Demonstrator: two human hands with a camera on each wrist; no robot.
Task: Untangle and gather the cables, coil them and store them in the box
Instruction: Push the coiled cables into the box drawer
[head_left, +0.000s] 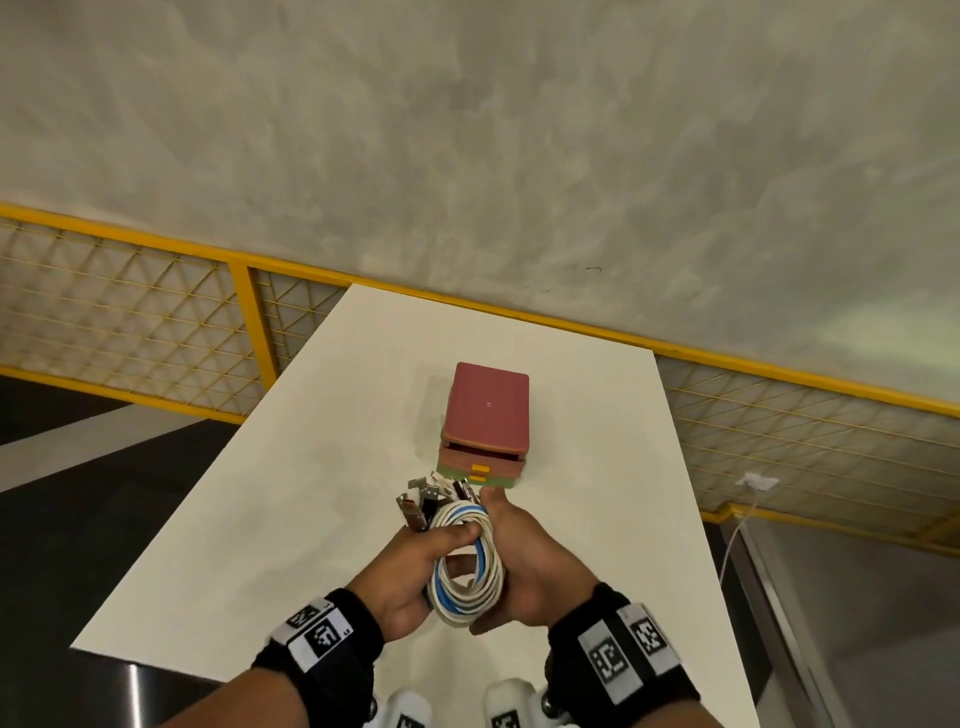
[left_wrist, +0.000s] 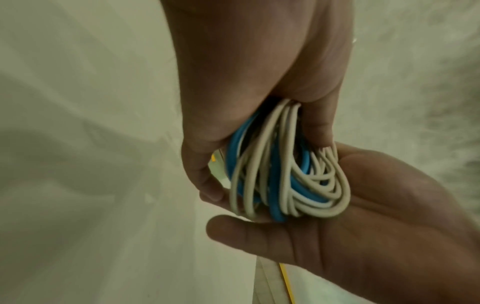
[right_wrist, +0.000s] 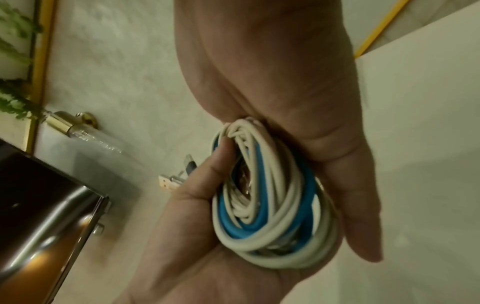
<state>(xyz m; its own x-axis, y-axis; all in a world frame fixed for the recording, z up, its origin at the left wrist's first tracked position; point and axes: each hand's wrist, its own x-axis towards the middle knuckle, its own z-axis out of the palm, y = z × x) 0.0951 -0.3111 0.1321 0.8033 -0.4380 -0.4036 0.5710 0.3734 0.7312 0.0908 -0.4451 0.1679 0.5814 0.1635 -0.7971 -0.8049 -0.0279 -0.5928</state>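
A coil of white and blue cables (head_left: 467, 569) hangs above the near part of the white table (head_left: 249, 519), between both hands. My left hand (head_left: 434, 543) grips the coil with its fingers curled over the strands. My right hand (head_left: 517, 551) lies flat against the coil's right side, fingers straight, with the thumb under the near end. Several plug ends (head_left: 431, 496) stick out of the coil's far side. The pink box (head_left: 488, 410) with yellow drawer handles stands just beyond them. The wrist views show the coil (left_wrist: 280, 176) (right_wrist: 272, 197) close up.
The table drops off at the left and right edges. A yellow mesh railing (head_left: 156, 317) runs behind it. At the right a white plug (head_left: 756, 480) with a lead sits on the mesh. A shiny metal surface (right_wrist: 39, 216) and a wall lamp (right_wrist: 72, 125) show at the left.
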